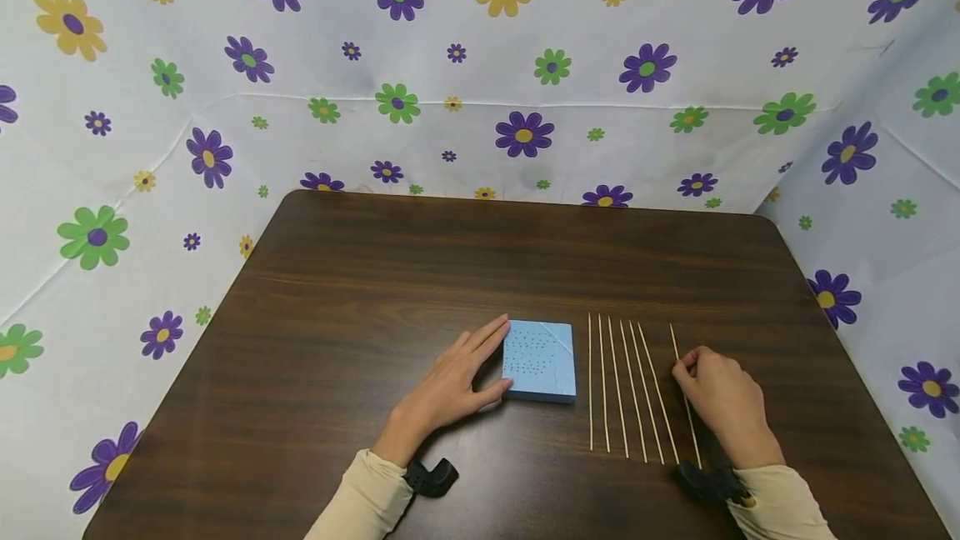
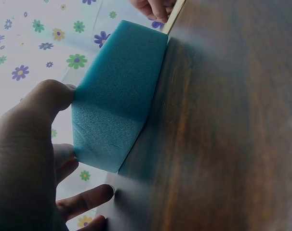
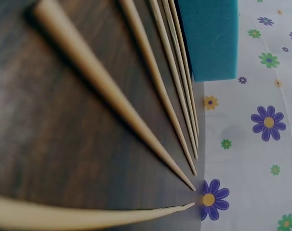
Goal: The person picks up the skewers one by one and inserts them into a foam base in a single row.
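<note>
A square light-blue foam block, its top dotted with small dark holes, lies flat on the table. My left hand touches the block's left side, thumb at the near corner and index finger at the far one, fingers mostly straight. In the left wrist view the thumb and fingertips meet the edge of the foam block. To the right, my right hand pinches a thin bamboo skewer between thumb and fingertips, the skewer lying along the table. Several more skewers lie side by side between block and right hand.
The dark wood-grain table has rounded far corners. A white flower-printed cloth hangs behind it and along both sides. A black wrist camera is strapped on the left wrist, with another black device at the right wrist.
</note>
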### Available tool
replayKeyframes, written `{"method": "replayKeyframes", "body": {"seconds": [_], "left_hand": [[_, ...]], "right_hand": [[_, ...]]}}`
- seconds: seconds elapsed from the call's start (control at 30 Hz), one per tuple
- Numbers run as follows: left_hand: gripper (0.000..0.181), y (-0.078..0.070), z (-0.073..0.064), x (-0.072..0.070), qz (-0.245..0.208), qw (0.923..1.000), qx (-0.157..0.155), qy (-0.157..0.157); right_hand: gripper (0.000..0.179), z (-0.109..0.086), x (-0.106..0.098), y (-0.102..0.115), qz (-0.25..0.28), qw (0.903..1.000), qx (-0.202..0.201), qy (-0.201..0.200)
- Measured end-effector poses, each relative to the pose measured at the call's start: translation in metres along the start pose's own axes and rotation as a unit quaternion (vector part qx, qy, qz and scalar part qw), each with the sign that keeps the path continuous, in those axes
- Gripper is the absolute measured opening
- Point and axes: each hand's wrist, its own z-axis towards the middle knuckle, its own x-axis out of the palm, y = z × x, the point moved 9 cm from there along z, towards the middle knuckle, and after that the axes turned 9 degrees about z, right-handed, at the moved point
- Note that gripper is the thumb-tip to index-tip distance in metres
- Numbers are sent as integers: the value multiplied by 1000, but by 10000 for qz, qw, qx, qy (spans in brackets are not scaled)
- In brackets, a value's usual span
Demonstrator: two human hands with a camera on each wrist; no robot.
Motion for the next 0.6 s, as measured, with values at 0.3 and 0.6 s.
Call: {"method": "replayKeyframes", "body": {"seconds": [0.3, 0.6], "left_hand": [[81, 0, 0, -1, -22, 10000, -43, 74], [80, -3, 0, -3, -14, 10000, 36, -5]], "right_hand": [[25, 0, -1, 0, 67, 9996, 144, 214], [36, 1, -1, -3, 81, 9979, 345, 551]]}}
